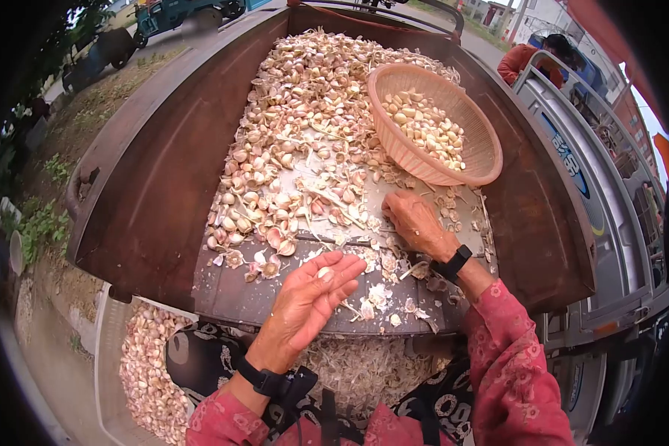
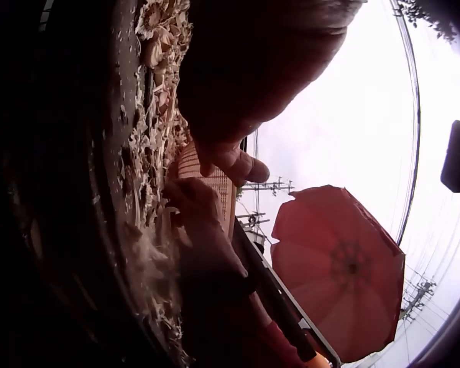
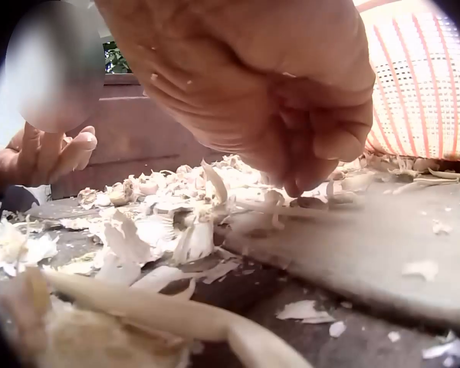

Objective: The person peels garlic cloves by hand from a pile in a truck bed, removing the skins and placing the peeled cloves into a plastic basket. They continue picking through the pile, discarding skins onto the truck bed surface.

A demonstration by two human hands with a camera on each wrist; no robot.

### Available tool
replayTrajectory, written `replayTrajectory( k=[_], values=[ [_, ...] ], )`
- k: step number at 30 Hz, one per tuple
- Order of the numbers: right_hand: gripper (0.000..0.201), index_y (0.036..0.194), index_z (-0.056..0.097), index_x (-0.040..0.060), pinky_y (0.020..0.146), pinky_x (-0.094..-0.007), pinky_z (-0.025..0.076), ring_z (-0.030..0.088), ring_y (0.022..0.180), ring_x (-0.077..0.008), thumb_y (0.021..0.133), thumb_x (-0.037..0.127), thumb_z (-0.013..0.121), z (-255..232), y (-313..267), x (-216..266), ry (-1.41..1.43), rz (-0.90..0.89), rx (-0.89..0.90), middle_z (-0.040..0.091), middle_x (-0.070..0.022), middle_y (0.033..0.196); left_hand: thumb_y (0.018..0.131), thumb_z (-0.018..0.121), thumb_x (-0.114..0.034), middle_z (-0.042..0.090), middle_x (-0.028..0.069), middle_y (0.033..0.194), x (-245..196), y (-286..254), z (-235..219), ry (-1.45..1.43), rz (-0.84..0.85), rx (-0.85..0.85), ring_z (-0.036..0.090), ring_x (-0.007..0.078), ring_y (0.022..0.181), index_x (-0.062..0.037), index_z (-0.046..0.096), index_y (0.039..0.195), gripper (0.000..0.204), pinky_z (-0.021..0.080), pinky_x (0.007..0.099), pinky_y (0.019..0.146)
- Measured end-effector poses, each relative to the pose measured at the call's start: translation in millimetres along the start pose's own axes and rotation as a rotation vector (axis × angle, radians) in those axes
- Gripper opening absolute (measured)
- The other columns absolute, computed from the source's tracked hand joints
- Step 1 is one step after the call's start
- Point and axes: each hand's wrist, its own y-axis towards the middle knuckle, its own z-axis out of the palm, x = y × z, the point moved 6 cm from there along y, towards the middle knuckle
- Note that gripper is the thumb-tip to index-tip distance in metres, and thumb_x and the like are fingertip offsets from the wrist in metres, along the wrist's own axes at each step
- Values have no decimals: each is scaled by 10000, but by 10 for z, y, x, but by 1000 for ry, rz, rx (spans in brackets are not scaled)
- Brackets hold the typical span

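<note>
My left hand (image 1: 305, 301) is turned palm up above the near edge of the cart bed, its thumb holding a pale peeled garlic clove (image 1: 325, 273) against the fingers. To the right, my right hand (image 1: 416, 223) reaches down over a light board (image 1: 353, 232) below the basket. Its fingers (image 3: 299, 165) curl downward close above the board in the right wrist view; I cannot tell whether they hold anything. Unpeeled garlic cloves and bulbs (image 1: 305, 97) are heaped behind the hands. Papery garlic skins (image 1: 379, 296) lie between them. In the left wrist view, the left hand (image 2: 253, 69) is dark against the sky.
A pink plastic basket (image 1: 490, 160) with peeled cloves leans at the right of the heap. Metal side walls (image 1: 163, 178) enclose the bed. A pale crate (image 1: 105, 372) of garlic stands at lower left. Another person (image 1: 516, 63) is beyond a parked vehicle (image 1: 572, 160). A red umbrella (image 2: 337, 268) is overhead.
</note>
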Motion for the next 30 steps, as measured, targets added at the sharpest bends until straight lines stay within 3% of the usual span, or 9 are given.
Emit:
replayTrajectory(
  k=[5, 8, 11, 14, 16, 19, 24, 28, 30],
  values=[
    [143, 978, 508, -29, 732, -485, 478, 605, 855, -421, 836, -26, 523, -40, -189, 190, 43, -117, 67, 606, -216, 923, 1013, 531, -130, 513, 263, 1339, 4, -59, 21, 45, -11, 130, 567, 327, 1239, 35, 439, 1252, 305, 551, 345, 959],
    [164, 1013, 545, -26, 742, -460, 492, 619, 875, -411, 850, -23, 540, -128, -193, 171, 117, -67, -34, 624, -214, 941, 1029, 503, -164, 565, 258, 1288, 4, -105, 71, -57, -60, 226, 659, 274, 1087, 12, 507, 1200, 245, 597, 294, 821],
    [148, 1002, 599, -21, 746, -426, 504, 634, 884, -384, 856, -5, 584, -40, -161, -75, 329, 119, 18, 646, -198, 907, 1029, 509, -160, 649, 180, 1115, -10, -90, -70, -15, -11, 59, 669, 177, 837, 18, 539, 1199, 249, 545, 237, 647],
    [105, 941, 628, -30, 744, -407, 505, 642, 864, -359, 852, 24, 637, -132, -145, -151, 418, 280, -80, 648, -180, 838, 1006, 536, -131, 650, 164, 1084, -39, -6, -371, -12, 27, -30, 659, 172, 832, 24, 530, 1221, 265, 535, 233, 639],
    [100, 910, 633, -29, 739, -411, 504, 643, 844, -349, 835, 31, 662, -145, -160, -147, 424, 267, -105, 652, -172, 826, 978, 550, -96, 650, 149, 1057, -51, 2, -410, 10, 43, -70, 649, 165, 830, 31, 529, 1218, 273, 528, 232, 646],
    [118, 906, 610, -12, 725, -415, 499, 634, 827, -337, 848, 58, 686, -59, -194, 158, 211, -83, 92, 643, -171, 854, 964, 539, -69, 649, 144, 1062, -67, 4, -406, 51, 56, -136, 646, 168, 845, 29, 531, 1210, 266, 532, 248, 674],
    [119, 913, 599, -7, 759, -432, 497, 624, 845, -353, 833, 35, 676, -151, -251, 326, 250, -51, 86, 641, -166, 879, 951, 544, -51, 658, 135, 1043, -37, -24, -405, 86, 38, -112, 649, 174, 853, 15, 556, 1173, 232, 532, 260, 704],
    [176, 1028, 625, 8, 770, -410, 504, 635, 871, -321, 855, -6, 648, -979, -2, 440, 79, -162, -218, 625, -137, 1003, 945, 557, -47, 664, 126, 1022, -45, -22, -422, 41, 42, -107, 653, 166, 856, 11, 573, 1142, 206, 533, 258, 705],
    [215, 1068, 645, 27, 744, -386, 508, 648, 867, -298, 856, -2, 659, -1405, 189, 305, -292, -205, -644, 632, -124, 1007, 943, 564, -48, 665, 117, 1015, -36, -19, -422, 44, 34, -112, 657, 163, 858, 8, 581, 1128, 193, 538, 260, 715]
  ],
)
